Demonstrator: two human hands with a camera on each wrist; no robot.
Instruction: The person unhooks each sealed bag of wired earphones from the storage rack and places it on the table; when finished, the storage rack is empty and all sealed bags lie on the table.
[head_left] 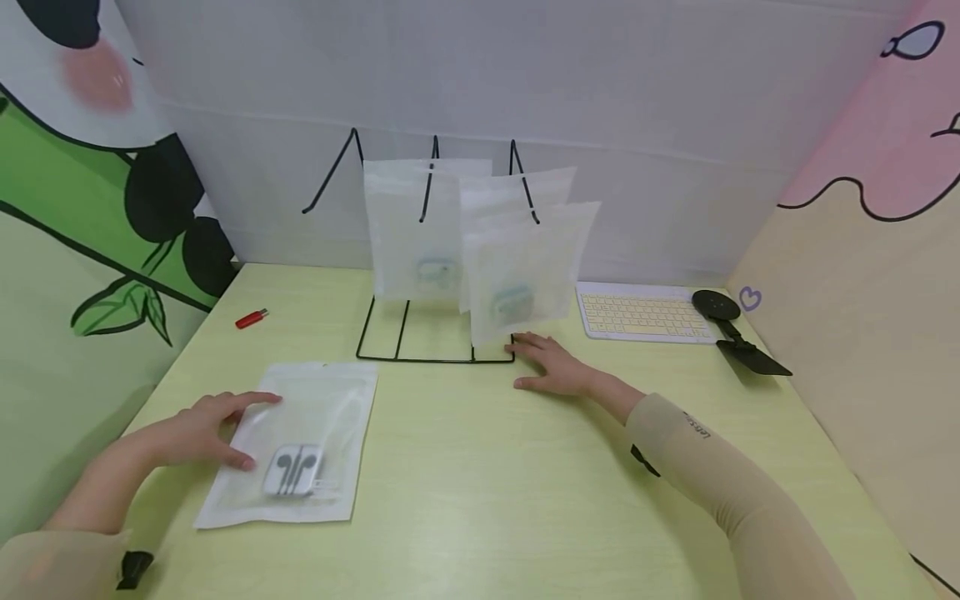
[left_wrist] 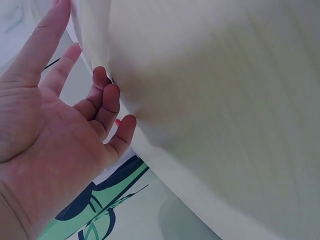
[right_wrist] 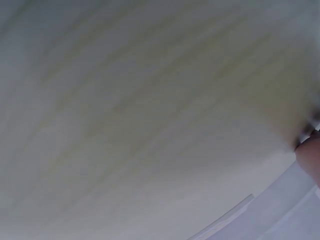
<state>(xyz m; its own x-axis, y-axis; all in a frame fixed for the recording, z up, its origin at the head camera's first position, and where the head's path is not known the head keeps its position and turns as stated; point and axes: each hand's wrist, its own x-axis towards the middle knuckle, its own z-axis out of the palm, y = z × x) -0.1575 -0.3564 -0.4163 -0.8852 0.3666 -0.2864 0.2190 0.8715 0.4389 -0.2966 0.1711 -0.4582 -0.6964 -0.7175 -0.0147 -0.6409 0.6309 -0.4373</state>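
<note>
A white zip bag (head_left: pixel 337 417) lies flat on the table at the front left, with boxed earphones (head_left: pixel 293 470) showing through it. My left hand (head_left: pixel 198 429) is at the bag's left edge, thumb and index finger spread over it. In the left wrist view the other fingers of the left hand (left_wrist: pixel 60 115) bend loosely, low over the tabletop. A black wire rack (head_left: pixel 420 361) with hooks stands at the back. My right hand (head_left: pixel 555 367) rests beside its front right corner, fingertips right at the wire. Only a fingertip (right_wrist: pixel 309 157) shows in the right wrist view.
Several translucent white bags hang on the rack, one on the middle hook (head_left: pixel 408 221) and a front one (head_left: pixel 525 267) on the right hook. The left hook (head_left: pixel 330 172) bears nothing. A red USB stick (head_left: pixel 251 318) lies left, a white keyboard (head_left: pixel 645 315) and a black stand (head_left: pixel 738 337) right.
</note>
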